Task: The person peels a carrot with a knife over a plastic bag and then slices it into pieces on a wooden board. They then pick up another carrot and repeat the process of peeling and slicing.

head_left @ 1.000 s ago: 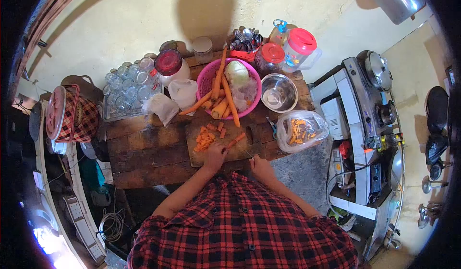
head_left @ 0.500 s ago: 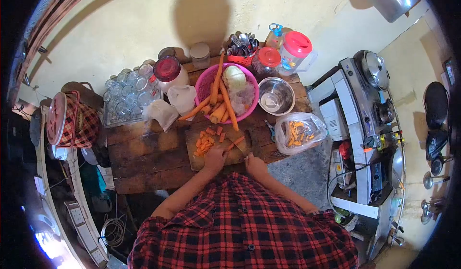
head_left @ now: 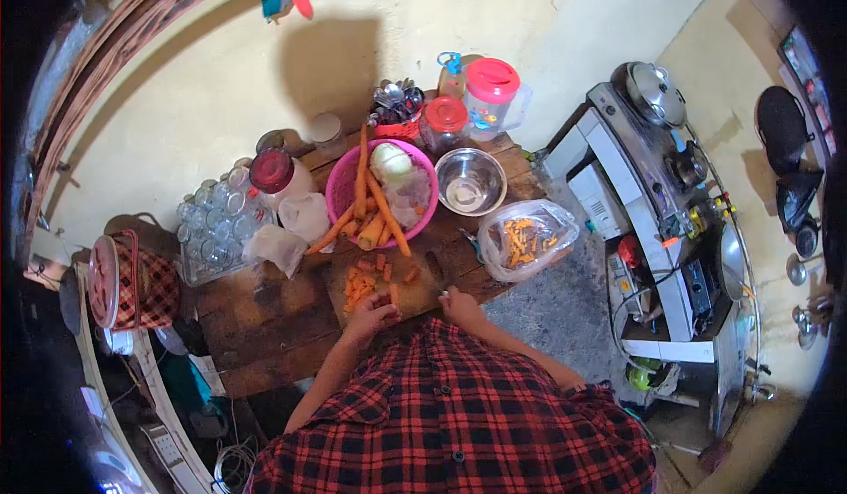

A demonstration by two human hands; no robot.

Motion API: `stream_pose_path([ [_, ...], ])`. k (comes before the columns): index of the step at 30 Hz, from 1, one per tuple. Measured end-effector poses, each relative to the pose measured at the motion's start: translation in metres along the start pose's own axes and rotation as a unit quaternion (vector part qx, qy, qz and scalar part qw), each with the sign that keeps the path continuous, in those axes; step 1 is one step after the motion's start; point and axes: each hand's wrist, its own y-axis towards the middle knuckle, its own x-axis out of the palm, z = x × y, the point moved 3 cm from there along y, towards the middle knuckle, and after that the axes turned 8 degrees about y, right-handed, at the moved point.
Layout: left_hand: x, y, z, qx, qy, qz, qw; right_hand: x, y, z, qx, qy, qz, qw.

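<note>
Where the wooden cutting board [head_left: 418, 295] is marking the clock's centre, twelve lying away from the wearer: the left hand [head_left: 374, 316] is resting between six and seven, its fingers grasping one carrot stick [head_left: 394, 296] near six; the side grip is apparently steadying it. The right hand [head_left: 460, 307] is resting toward four, fingers sitting curled; whether they are gripping anything, I cannot tell. Carrot cubes [head_left: 357, 288] are lying on the board at ten, seemingly heaped aside, apart from the right hand. Whole carrots [head_left: 361, 181] are leaning over the rim of a pink basin [head_left: 433, 196] at twelve, probably being too long for it. A steel bowl [head_left: 471, 182] is sitting between one and two. Toward three, a plastic bag [head_left: 559, 219] is holding orange cut pieces [head_left: 520, 240], presumably keeping them together.
</note>
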Motion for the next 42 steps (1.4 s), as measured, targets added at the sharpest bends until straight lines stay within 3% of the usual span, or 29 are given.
stream_pose_path([
  [2, 0.010, 0.004, 0.006, 0.010, 0.009, -0.019, 1.000, 0.023, 0.019, 0.011, -0.033, 0.119, -0.052, 0.991],
  [6, 0.046, 0.001, 0.039, 0.043, 0.013, -0.066, 0.997, 0.007, 0.023, 0.018, -0.102, 0.145, -0.020, 0.984],
  [12, 0.112, 0.029, 0.071, 0.046, -0.034, -0.132, 0.990, -0.089, -0.022, 0.058, -0.013, 0.096, 0.004, 0.995],
  [14, 0.139, 0.041, 0.078, 0.041, -0.038, -0.137, 0.989, -0.110, -0.035, 0.087, 0.067, 0.137, 0.097, 0.984],
  [18, 0.197, 0.065, 0.085, 0.027, -0.035, -0.170, 0.985, -0.174, -0.058, 0.094, 0.130, 0.114, 0.215, 0.961],
  [20, 0.227, 0.067, 0.091, 0.008, -0.030, -0.194, 0.980, -0.194, -0.062, 0.099, 0.062, 0.071, 0.321, 0.942],
  [21, 0.241, 0.067, 0.094, -0.007, -0.004, -0.191, 0.981, -0.204, -0.062, 0.097, 0.066, 0.071, 0.323, 0.941],
  [23, 0.257, 0.072, 0.093, -0.024, 0.024, -0.189, 0.981, -0.228, -0.060, 0.083, -0.060, 0.051, 0.351, 0.933],
  [26, 0.274, 0.078, 0.093, -0.024, -0.031, -0.236, 0.971, -0.244, -0.056, 0.090, -0.108, 0.018, 0.369, 0.923],
  [30, 0.286, 0.084, 0.093, -0.027, -0.027, -0.218, 0.975, -0.255, -0.050, 0.115, -0.100, -0.024, 0.373, 0.922],
  [35, 0.293, 0.088, 0.079, -0.031, -0.003, -0.232, 0.972, -0.266, -0.047, 0.106, -0.173, 0.006, 0.358, 0.918],
  [42, 0.301, 0.086, 0.079, -0.041, -0.056, -0.218, 0.973, -0.266, -0.039, 0.116, -0.178, -0.031, 0.338, 0.924],
])
